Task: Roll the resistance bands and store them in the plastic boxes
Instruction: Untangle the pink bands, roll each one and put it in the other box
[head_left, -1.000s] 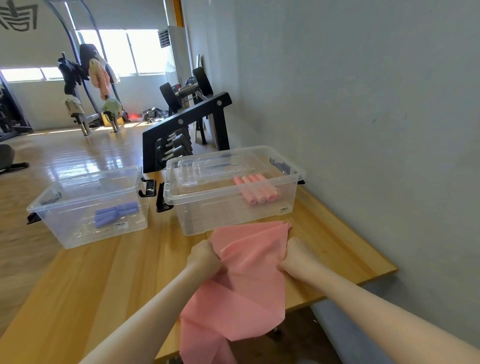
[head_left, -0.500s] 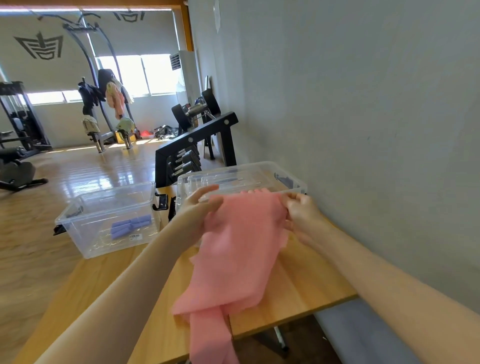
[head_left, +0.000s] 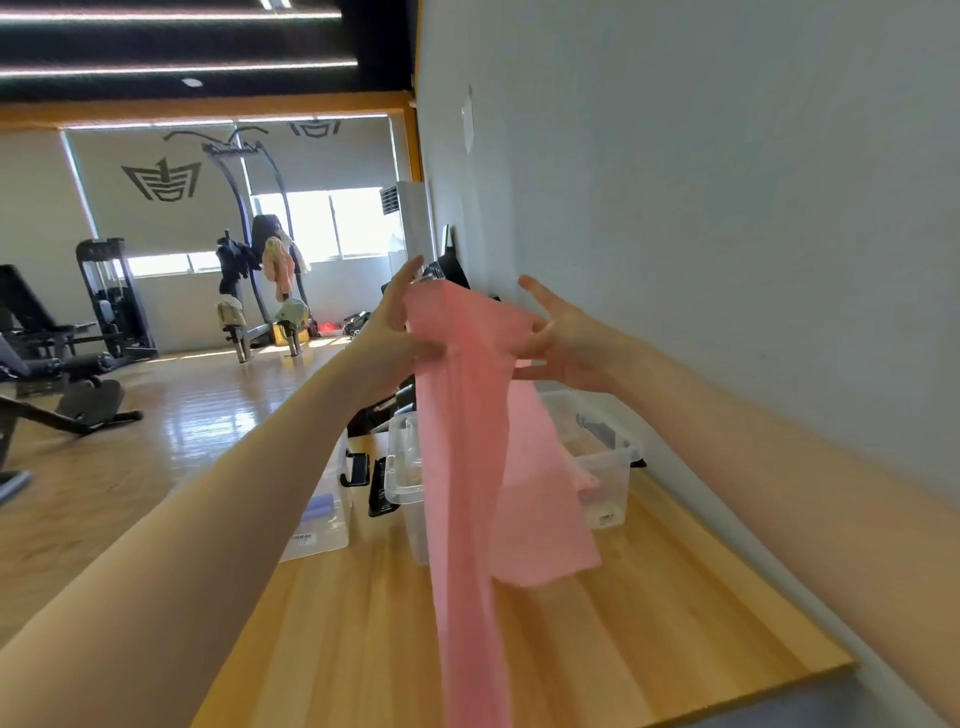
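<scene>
Both hands are holding the pink resistance band (head_left: 467, 415) up in the air above the bench (head_left: 649, 623). The left hand (head_left: 395, 332) is pinching the band's upper left corner, index finger extended upward along its edge. The right hand (head_left: 561, 343) is gripping the band's upper right edge between thumb and lower fingers, with the index and middle fingers splayed straight. The band is hanging down in a long drape, its narrow tail running past the bottom of the view and a wider fold falling in front of the right-hand clear box (head_left: 608, 467). That box is standing on the bench against the grey wall (head_left: 727, 208); something pink is lying inside near its front wall, mostly hidden behind the band, so its form cannot be told, and a dark latch is showing at its far end. Left of this box, with black latches (head_left: 358, 470) between the two, a second clear box (head_left: 322, 525) is sitting on the bench, largely hidden behind the left forearm; a purple roll (head_left: 319, 506) is lying inside it. Beyond the box, gym machines are standing on the wooden floor (head_left: 130, 457).
</scene>
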